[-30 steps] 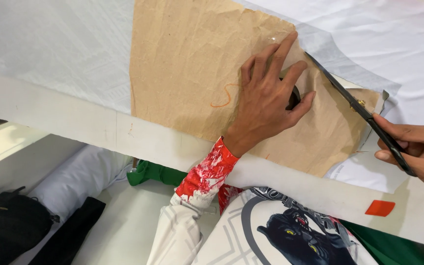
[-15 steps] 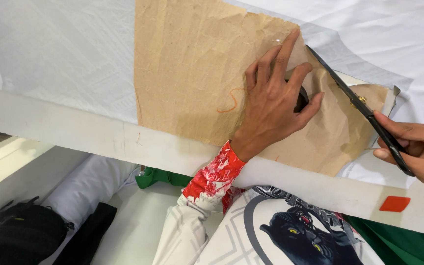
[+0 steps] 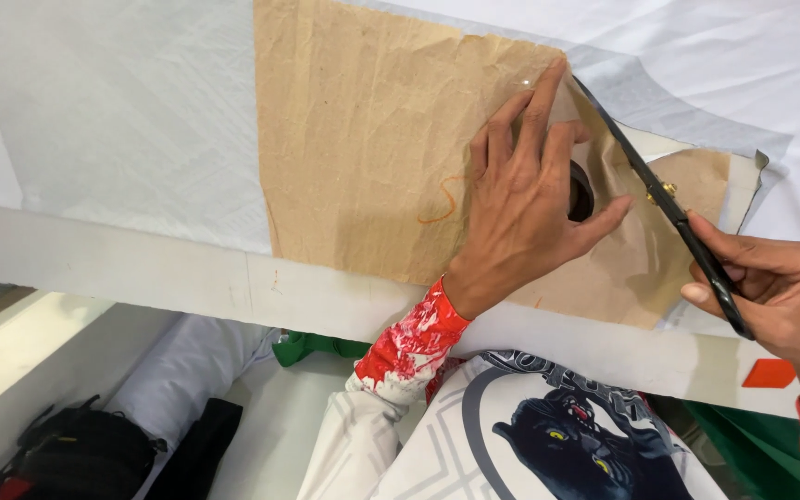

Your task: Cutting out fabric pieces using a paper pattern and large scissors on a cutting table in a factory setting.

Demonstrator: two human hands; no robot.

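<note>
White fabric [image 3: 113, 139]: spread flat across the work surface, filling the upper frame from 9 o'clock to 3 o'clock. Position relative to the table edge [image 3: 187, 273] unchanged from the earlier frame.

Brown paper pattern [image 3: 372, 148]: laid flat on the fabric, creased, centre of frame, lower edge running toward 4 o'clock. Small orange mark [image 3: 443, 199] near the lower middle. Same placement as half a second ago.

Left hand [image 3: 525, 208]: pressed palm-down on the pattern, fingers spread and extended toward 12 o'clock, thumb pointing toward 3 o'clock. Grasping nothing; flat, weighting the paper. A dark round object [image 3: 581, 193] partly hidden under the palm at its 3 o'clock side; kind not determinable. Index fingertip now slightly nearer the blade than before.

Right hand [image 3: 784, 296]: at 4 o'clock of frame, clenched around the handles of the black scissors [image 3: 664, 199]. Blades angled from 4 o'clock up toward 11 o'clock, running along the right edge of the pattern, tip near the left index fingertip. Brass pivot screw visible mid-blade. Compared with the earlier frame, blades advanced a little further up the pattern edge.

Cut fabric strip [image 3: 743, 190]: lifted at 2 o'clock of the pattern, beside the blades.

Orange tag [image 3: 768, 373]: on the table edge, 5 o'clock, below the right hand.

Black bag [image 3: 67, 454]: on the floor, 7 o'clock.
</note>
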